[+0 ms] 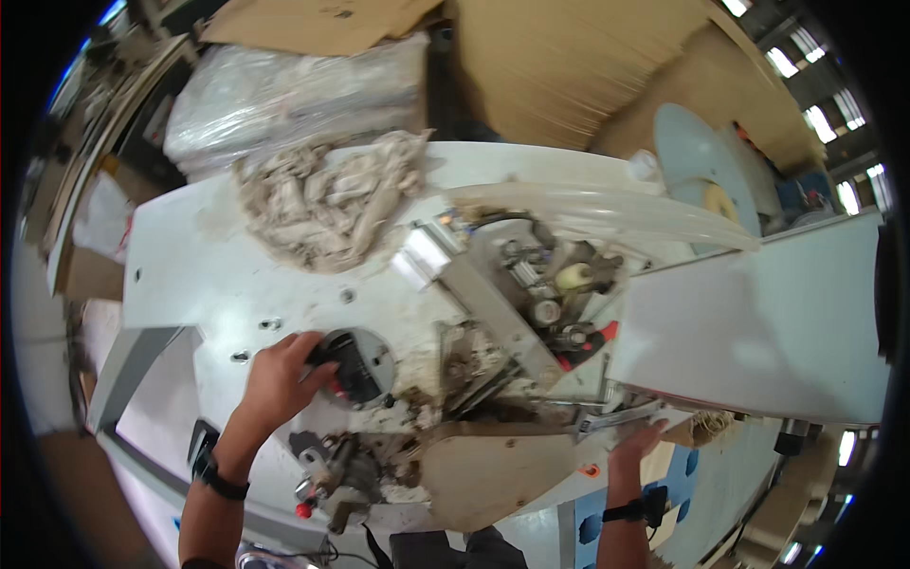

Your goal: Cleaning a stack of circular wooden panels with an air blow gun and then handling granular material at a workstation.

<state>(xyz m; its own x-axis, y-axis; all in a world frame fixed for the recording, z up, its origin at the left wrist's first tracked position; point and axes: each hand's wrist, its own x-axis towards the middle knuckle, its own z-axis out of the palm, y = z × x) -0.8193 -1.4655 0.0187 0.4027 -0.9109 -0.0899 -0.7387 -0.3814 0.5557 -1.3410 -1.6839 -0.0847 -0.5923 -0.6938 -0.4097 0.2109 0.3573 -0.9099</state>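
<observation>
Near edge: both forearms rise from below, a dark band at the left wrist and another wristband at the right; the left arm slants inward, the right stands nearly upright.

Next: a grimy metal mechanism with a red knob, beside a curved beige plate. The right hand reaches forward to a narrow pale strip; blur hides whether the fingers close on it. The strip looks light, thin and bendable, best taken by one end.

Slightly farther: the left hand arches over the white table, forefinger and thumb parted at the left side of a black piece lying in a round recess. From where I stand, I cannot tell whether they pinch it. The piece is probably stiff and fairly light, perhaps slick with oil; opposite side edges should give the surest hold.

Beyond: a metal tray of loose fittings; farther back, a crumpled cloth, soft and limp, before a plastic-wrapped stack.
</observation>
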